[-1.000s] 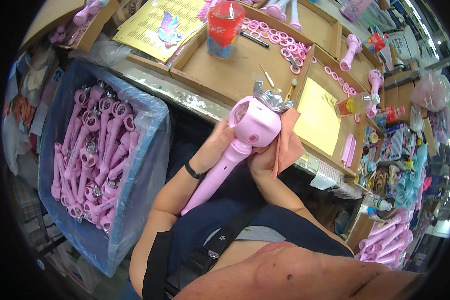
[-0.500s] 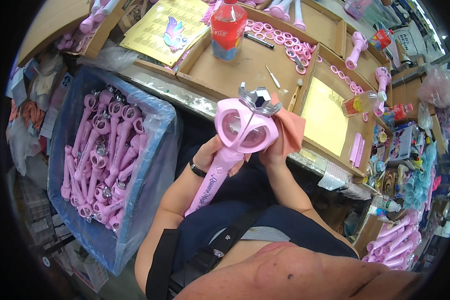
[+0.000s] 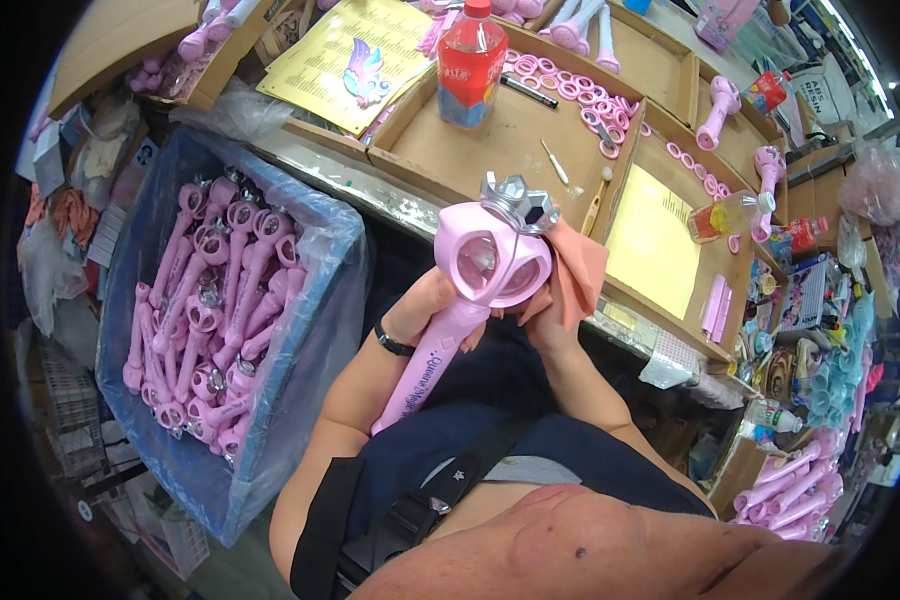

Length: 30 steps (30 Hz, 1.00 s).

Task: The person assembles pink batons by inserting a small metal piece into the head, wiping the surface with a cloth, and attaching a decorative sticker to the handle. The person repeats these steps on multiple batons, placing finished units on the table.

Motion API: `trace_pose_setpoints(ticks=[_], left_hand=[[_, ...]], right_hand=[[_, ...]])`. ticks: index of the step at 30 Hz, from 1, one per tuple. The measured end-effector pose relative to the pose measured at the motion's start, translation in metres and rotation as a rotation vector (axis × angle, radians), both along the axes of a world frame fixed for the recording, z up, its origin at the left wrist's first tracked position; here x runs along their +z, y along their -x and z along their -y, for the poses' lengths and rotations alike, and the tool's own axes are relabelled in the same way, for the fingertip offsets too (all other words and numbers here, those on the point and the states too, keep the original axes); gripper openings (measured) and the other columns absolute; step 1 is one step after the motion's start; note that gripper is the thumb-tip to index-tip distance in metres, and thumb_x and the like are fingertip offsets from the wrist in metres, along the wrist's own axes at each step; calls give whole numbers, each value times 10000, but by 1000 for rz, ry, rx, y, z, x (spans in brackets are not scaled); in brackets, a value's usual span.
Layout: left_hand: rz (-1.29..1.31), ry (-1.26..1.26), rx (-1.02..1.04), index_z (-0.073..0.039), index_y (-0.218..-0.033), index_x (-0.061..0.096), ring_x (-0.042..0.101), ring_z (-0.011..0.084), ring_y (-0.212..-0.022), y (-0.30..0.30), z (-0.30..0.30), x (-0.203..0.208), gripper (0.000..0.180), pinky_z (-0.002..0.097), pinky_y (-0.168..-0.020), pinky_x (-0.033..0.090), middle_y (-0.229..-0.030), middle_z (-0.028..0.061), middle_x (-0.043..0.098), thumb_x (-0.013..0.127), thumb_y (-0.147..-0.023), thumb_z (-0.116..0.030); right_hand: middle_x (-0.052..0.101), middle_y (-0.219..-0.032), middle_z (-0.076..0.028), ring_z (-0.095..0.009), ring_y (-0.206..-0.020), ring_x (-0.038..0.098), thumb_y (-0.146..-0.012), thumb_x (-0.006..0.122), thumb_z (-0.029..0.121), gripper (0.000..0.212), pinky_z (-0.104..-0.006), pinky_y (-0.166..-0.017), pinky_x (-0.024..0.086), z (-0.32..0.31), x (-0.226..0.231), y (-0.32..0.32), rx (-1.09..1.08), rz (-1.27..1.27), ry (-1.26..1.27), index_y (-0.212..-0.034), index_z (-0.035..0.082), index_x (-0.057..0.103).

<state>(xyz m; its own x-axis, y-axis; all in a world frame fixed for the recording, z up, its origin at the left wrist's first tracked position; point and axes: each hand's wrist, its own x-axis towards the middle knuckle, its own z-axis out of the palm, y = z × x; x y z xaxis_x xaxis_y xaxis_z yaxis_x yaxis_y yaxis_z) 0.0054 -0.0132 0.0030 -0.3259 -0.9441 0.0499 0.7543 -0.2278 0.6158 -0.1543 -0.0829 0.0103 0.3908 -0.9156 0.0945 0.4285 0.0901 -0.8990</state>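
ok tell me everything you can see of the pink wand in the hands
The pink wand, glossy and plastic-looking, has a long handle with dark lettering, a bulky head with rounded windows, and a silvery crown. It slants up and right in the picture. The left hand grips below the head; the right hand holds an orange cloth at the head's right side, apparently touching.

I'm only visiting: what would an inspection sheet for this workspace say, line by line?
Surface: bench bearing cardboard trays.
Job's things: pink wand, tilted, with silver crown; orange cloth against its upper end.
Clutter: red-labelled bottle, pen, pink rings and yellow sheet in the trays.
Hands: left hand grips the wand; right hand holds the cloth.
Cables: nothing seen.
Surroundings: blue bin of similar wands at left; more at lower right.
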Motion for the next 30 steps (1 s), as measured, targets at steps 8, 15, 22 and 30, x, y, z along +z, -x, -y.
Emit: trace_pose_setpoints(ticks=[8,15,22,30], left_hand=[[1583,344,878,-67,-1446,184,619,345,-851,9,-2,35,903,382,-691,522,-1054,218,550,733,-736,-172],[586,216,681,-54,-1437,157,566,227,-1072,14,-1,8,891,323,-880,474,-1254,176,469,738,-788,-242],[255,-115,34,-41,-1396,225,469,181,-1169,-8,-8,4,805,323,-971,397,-1281,123,449,715,-809,-294],[927,314,716,-16,-1411,204,440,217,-1222,4,3,12,977,334,-1009,361,-1335,141,424,828,-675,-172]], right_hand=[[577,-766,-100,-212,-603,566,-966,430,405,430,-309,-542,500,-9,3,-11,171,157,-306,-1196,43,446],[592,-1120,-111,-204,-944,614,-932,414,527,577,-320,-687,548,-3,4,0,254,202,-352,-1273,62,407],[596,-980,-67,-112,-625,586,-967,362,489,560,-184,-489,449,-8,8,-7,19,9,-117,-1325,58,347],[593,-843,-31,-46,-554,497,-999,351,400,469,-158,-477,387,1,25,-3,44,-115,141,-1160,-14,504]])
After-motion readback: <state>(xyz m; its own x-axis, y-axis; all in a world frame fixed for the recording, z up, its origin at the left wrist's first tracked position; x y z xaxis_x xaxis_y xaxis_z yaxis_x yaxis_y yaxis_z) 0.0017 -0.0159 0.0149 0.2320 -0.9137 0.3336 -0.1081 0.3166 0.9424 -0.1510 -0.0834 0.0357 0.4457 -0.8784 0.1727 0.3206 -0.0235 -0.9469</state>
